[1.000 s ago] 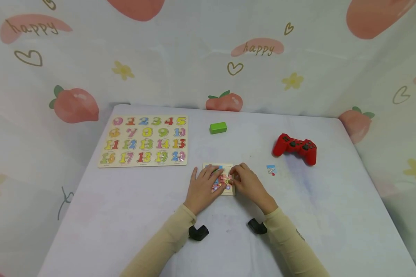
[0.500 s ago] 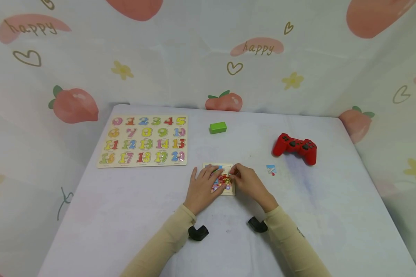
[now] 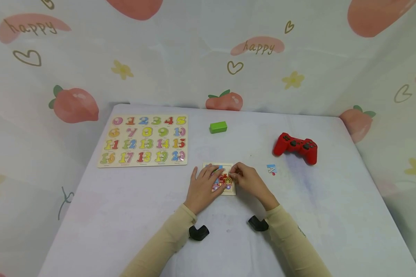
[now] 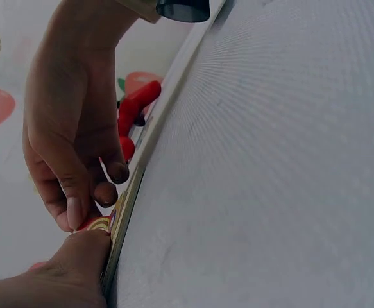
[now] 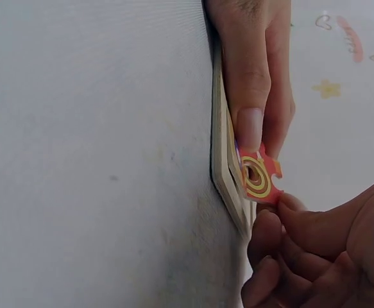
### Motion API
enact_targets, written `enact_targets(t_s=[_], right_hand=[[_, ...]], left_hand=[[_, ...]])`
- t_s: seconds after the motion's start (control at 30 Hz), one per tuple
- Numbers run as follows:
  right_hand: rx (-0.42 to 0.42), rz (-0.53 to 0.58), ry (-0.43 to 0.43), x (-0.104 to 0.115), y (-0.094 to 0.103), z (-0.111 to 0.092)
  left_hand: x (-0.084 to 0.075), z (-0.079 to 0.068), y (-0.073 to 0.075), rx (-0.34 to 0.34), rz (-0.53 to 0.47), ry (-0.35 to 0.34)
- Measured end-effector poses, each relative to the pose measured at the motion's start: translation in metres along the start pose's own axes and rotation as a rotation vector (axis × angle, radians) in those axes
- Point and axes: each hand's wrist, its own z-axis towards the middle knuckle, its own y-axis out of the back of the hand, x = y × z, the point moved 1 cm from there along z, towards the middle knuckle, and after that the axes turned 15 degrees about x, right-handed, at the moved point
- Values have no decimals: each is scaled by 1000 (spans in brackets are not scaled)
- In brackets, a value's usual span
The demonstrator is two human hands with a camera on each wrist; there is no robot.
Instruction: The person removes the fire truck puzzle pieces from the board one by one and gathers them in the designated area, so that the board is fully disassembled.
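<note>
A small square wooden jigsaw puzzle board (image 3: 232, 193) lies in the middle of the table. My left hand (image 3: 203, 187) rests across its left part, fingers spread and fairly straight, hiding many of the pieces beneath. At the board's right side my right hand (image 3: 250, 184) pinches a red puzzle piece (image 5: 258, 174) with yellow rings between thumb and index finger. In the right wrist view that piece stands tilted up from the board, close to the left thumb (image 5: 249, 125). Another puzzle piece (image 3: 271, 169), blue and white, lies on the table to the right.
A large number puzzle board (image 3: 143, 141) lies at the back left. Beyond the small board is a green block (image 3: 218, 127). A red game controller (image 3: 294, 149) sits at the back right. Black wrist devices (image 3: 199, 233) show beside both sleeves, and a printed cloth hangs behind the table.
The ringed puzzle piece has changed its tilt slightly and looks a deeper red. My right fingers have shifted a little at it; my left hand stays in place.
</note>
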Motion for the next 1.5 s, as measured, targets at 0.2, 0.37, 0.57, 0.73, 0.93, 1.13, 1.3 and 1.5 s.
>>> enact_targets(t_s=[0.2, 0.37, 0.57, 0.73, 0.93, 1.13, 1.3, 1.5], right_hand=[[6, 61, -59, -1, 1, 2], [1, 61, -95, -2, 4, 4], [-29, 54, -127, -3, 22, -4], [-26, 66, -156, -18, 46, -20], [-12, 42, -191, -48, 76, -51], [17, 9, -217, -75, 94, -75], [31, -14, -226, -88, 97, -82], [33, -8, -226, -96, 95, -80]], left_hand=[[-3, 2, 0, 19, 3, 9], [-4, 2, 0, 3, 14, 3], [-3, 3, 0, 15, 20, 15], [-2, 2, 1, 24, 17, 23], [-3, 1, 1, 21, -5, 8], [-2, 0, 0, 19, 9, 18], [-1, -1, -1, 38, 1, 27], [-2, -1, -1, 49, -16, 26]])
